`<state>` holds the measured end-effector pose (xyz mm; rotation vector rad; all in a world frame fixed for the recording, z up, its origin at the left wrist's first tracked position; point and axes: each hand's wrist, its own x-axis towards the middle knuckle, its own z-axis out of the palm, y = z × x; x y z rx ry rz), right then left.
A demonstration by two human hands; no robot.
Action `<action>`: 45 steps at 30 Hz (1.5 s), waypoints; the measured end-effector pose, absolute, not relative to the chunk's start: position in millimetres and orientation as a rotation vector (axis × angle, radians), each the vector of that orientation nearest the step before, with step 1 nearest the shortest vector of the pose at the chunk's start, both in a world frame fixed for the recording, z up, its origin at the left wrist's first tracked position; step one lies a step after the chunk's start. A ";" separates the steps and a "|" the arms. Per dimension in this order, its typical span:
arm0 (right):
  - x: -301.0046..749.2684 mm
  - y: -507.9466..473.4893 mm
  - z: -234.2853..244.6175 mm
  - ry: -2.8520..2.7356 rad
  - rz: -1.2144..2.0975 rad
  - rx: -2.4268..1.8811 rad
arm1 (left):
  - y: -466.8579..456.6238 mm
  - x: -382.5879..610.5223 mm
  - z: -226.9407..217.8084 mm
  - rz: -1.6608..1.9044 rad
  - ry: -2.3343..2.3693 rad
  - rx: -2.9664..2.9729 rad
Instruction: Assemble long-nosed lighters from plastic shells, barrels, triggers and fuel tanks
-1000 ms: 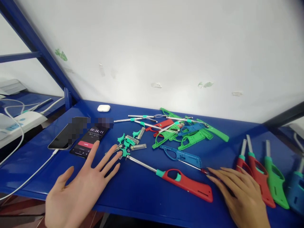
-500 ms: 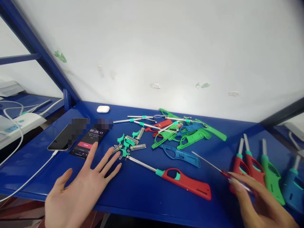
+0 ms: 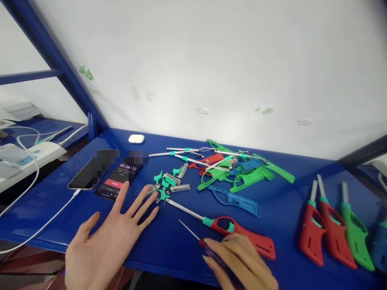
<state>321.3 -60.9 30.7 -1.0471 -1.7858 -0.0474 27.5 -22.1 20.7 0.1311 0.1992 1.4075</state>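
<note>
My left hand [image 3: 110, 237] is held palm up with its fingers spread and nothing in it, over the left front of the blue table. My right hand [image 3: 238, 262] grips a thin screwdriver [image 3: 190, 230] by its reddish handle, the shaft pointing up and to the left. Just behind that hand lies a red gas lighter [image 3: 260, 241], its metal tube toward the left and part of its body hidden by my fingers. Beyond my left fingertips are small teal triggers [image 3: 167, 182] and clear fuel tanks [image 3: 180, 187].
Lighter shell halves, such as a blue one [image 3: 237, 199] and a green one [image 3: 252, 178], pile up behind with metal tubes [image 3: 196, 161]. Whole lighters [image 3: 313, 235] stand in a row at right. Two phones [image 3: 119, 177] and a white earbud case [image 3: 136, 139] are at left.
My right hand has moved left with the screwdriver, from beside the row of lighters to in front of the red lighter. The view has shifted slightly; my left hand stays spread.
</note>
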 end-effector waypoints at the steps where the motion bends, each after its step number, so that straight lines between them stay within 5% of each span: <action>1: 318.9 -56.6 32.8 -1.817 -0.052 -1.027 | -22.2 27.5 20.5 1.408 0.200 0.129; 45: 305.4 -30.5 43.0 -1.948 0.100 -0.978 | -19.4 27.5 23.3 1.416 0.234 0.108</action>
